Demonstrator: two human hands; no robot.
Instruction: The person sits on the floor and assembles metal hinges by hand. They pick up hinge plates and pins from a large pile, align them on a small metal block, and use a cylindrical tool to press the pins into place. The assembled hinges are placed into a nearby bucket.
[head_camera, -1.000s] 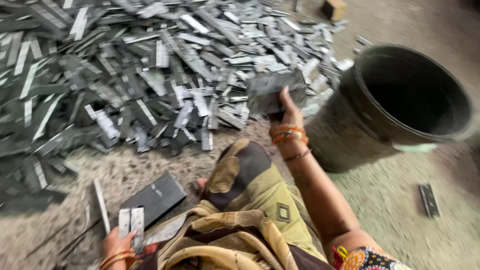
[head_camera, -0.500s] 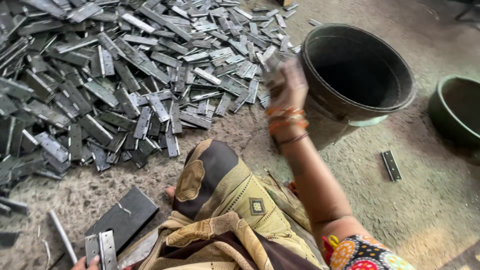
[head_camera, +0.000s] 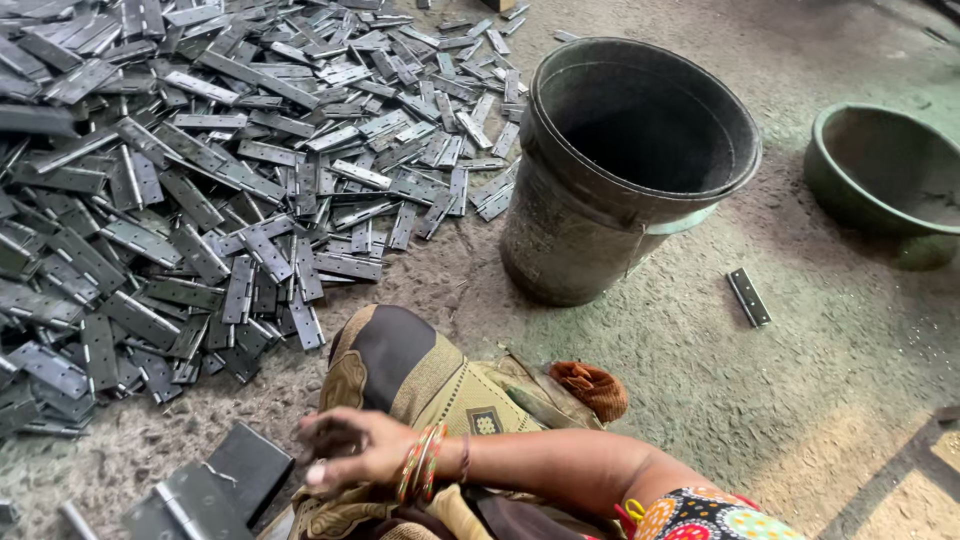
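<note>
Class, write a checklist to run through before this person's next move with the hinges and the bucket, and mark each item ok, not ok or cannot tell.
1. Right hand free to pick: cannot tell; it is blurred, low by the knee.
2. Left hand in sight: not ok; it is out of frame.
3. Bucket upright, mouth open: ok.
4. Bucket has room: cannot tell; its inside is dark.
5. Hinge pile close by: ok; it spreads on the floor right up to the knee.
6. Strays gathered: not ok; one hinge lies alone beyond the bucket, short of the green basin.
</note>
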